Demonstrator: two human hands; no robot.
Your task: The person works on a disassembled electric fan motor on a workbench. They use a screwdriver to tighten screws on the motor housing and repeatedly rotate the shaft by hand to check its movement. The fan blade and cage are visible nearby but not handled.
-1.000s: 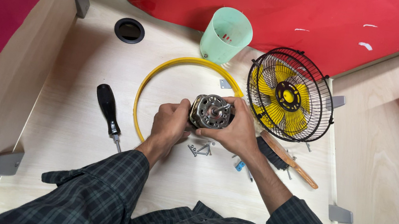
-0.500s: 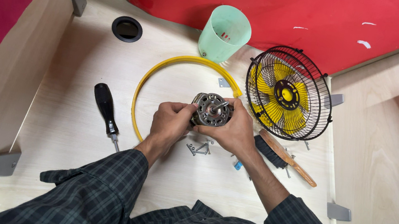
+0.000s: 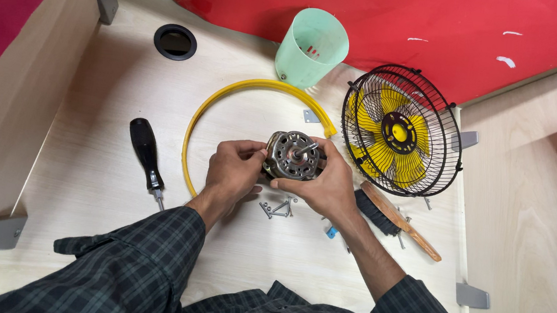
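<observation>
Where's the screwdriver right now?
In the head view, the black-handled screwdriver lies on the wooden desk, off to the left hand's side, just outside the yellow ring.

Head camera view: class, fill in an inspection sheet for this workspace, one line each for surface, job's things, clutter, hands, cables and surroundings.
Surface: pale wood-grain desk with a round black grommet hole.
Job's things: grey metal fan motor, shaft pointing up, held above loose screws.
Clutter: yellow ring; caged fan head with yellow blades; black-handled screwdriver; wooden-handled brush; pale green plastic cup.
Hands: left hand and right hand grip the motor from either side.
Cables: nothing seen.
Surroundings: red panel behind, pink panels at the sides, grey metal brackets.
</observation>
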